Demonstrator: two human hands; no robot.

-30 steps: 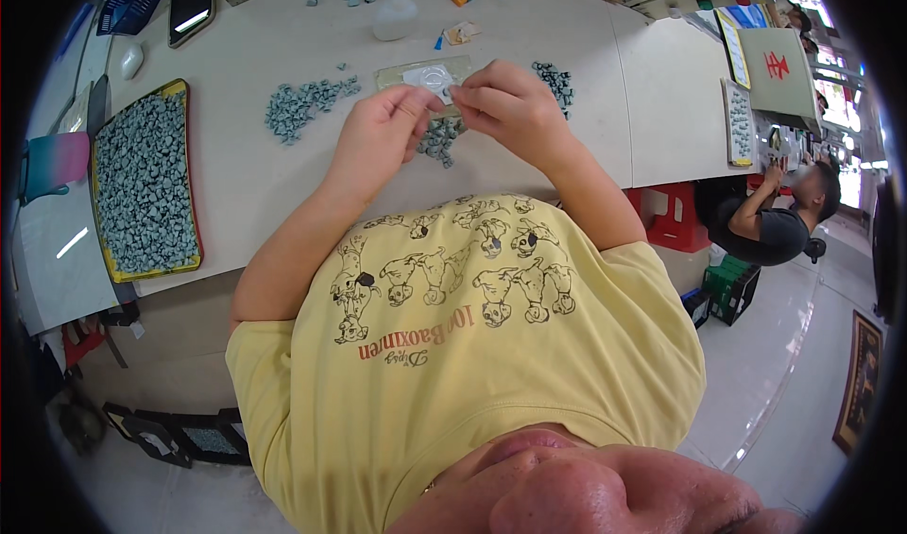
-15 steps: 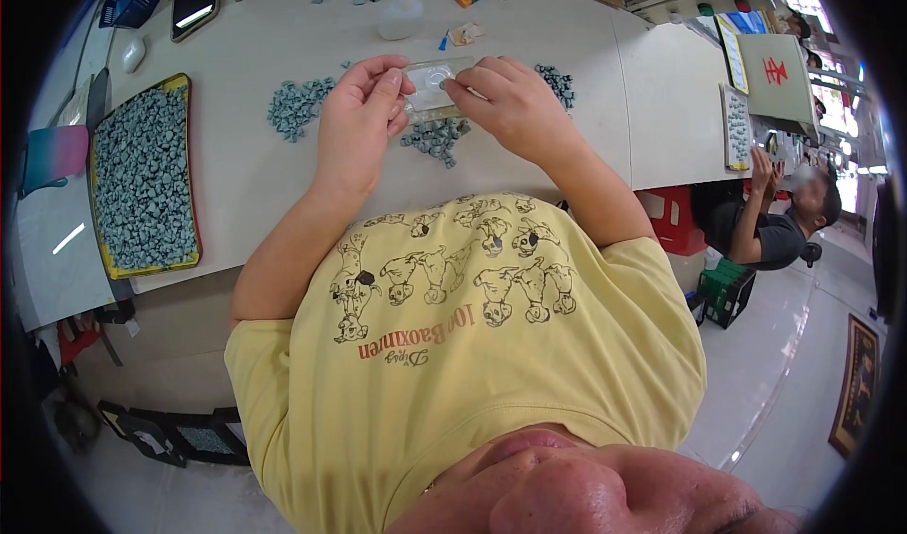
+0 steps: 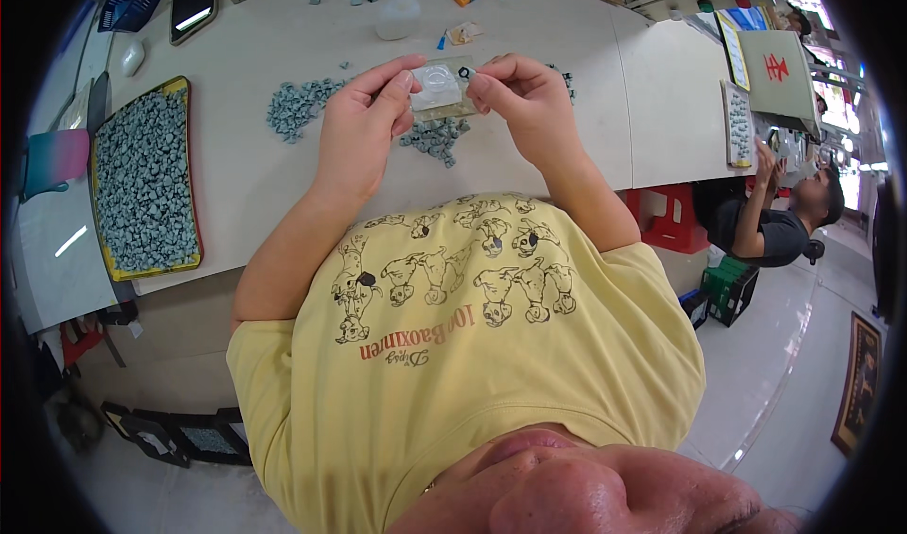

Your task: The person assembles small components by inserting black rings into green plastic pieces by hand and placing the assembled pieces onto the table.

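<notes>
A: Start at the left. What's there?

B: A yellow-rimmed tray (image 3: 156, 272) full of grey-green stones, on the tabletop (image 3: 236, 189). To its right is a loose left pile (image 3: 295, 109).

A: And the left hand (image 3: 371, 109)?

B: It's over the near left corner of the pale slab (image 3: 460, 110), thumb and forefinger curled close together. Whether that grip has hold of anything, I can't tell.

A: The middle?

B: The slab carries a white sheet (image 3: 430, 96), and a near pile (image 3: 436, 141) lies at its near side.

A: So where's the piece (image 3: 466, 73) being handled?

B: Above the slab's right part, at the fingertips of the right hand (image 3: 520, 95). That grip is closed, the piece pinched between thumb and forefinger, its dark ring showing.

A: How should it be held?

B: I'd pinch lightly by the sides, so the ring is uncovered, and work low over the slab. Something that small could slip and get lost in the near pile, or in the right pile (image 3: 569, 83), partly hidden behind the hand.
</notes>
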